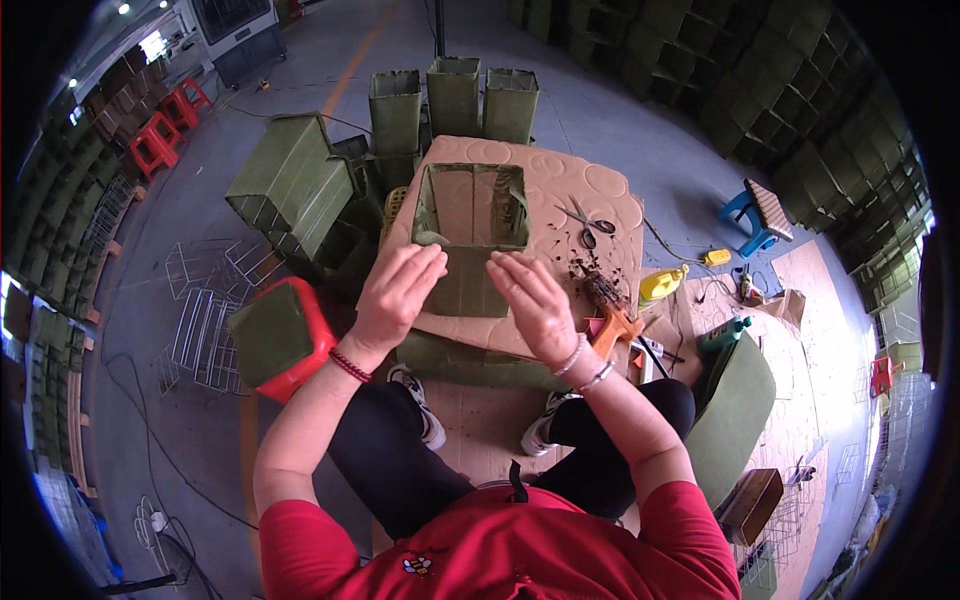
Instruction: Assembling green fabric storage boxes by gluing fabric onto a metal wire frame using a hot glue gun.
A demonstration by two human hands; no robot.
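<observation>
Green box (474, 282), scissors (586, 222) beside, yellow bottle (661, 286)

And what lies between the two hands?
In the head view, the near side of the green box lies between the left hand and the right hand.

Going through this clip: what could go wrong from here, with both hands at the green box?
The scissors lie with parted blades on the cardboard right of the box; the right hand might brush them if it swings outward. The orange-handled tool appears close beside the right wrist, so that forearm might knock it. Dark scraps are scattered there too, and might cling to the box if it slides right.
</observation>
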